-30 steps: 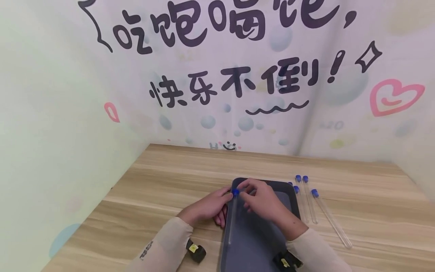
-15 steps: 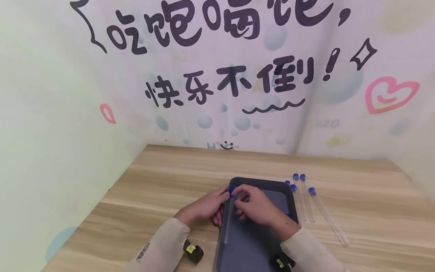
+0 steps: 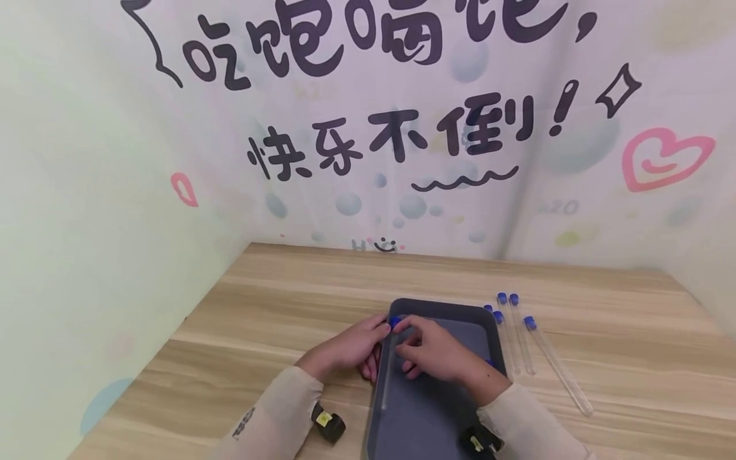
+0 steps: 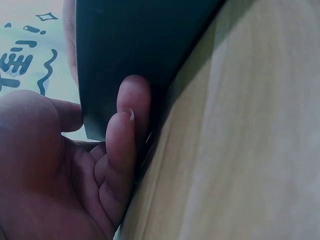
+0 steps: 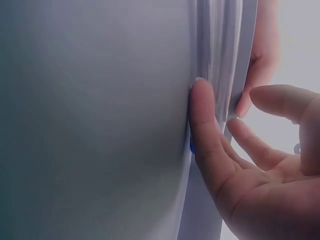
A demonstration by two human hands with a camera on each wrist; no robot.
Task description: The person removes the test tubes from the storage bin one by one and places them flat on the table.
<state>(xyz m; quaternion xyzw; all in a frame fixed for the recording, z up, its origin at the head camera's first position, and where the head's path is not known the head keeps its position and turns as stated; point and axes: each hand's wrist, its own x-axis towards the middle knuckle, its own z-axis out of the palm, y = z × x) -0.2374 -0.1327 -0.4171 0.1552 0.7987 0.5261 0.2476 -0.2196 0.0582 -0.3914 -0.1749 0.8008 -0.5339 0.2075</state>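
A clear test tube (image 3: pixel 385 377) with a blue cap (image 3: pixel 395 322) lies inside a dark grey tray (image 3: pixel 443 312), along its left wall. My left hand (image 3: pixel 353 348) holds the tray's left side near the far corner. Its thumb is at the rim, and its fingers (image 4: pixel 120 145) rest against the outer wall. Over the tray, my right hand (image 3: pixel 434 351) touches the tube near its capped end. In the right wrist view, its thumb (image 5: pixel 280 101) stands apart from the extended fingers (image 5: pixel 205 125), which partly cover the cap.
Several blue-capped test tubes (image 3: pixel 560 367) lie on the wooden table (image 3: pixel 276 287) right of the tray. Another blue cap (image 3: pixel 490 363) shows inside the tray's right side. A printed cloth (image 3: pixel 322 211) hangs behind the table.
The tube has settled lower against the tray's left wall. My right hand has shifted slightly down, its fingers easing off the cap. The left hand stays at the rim; the head view has shifted slightly.
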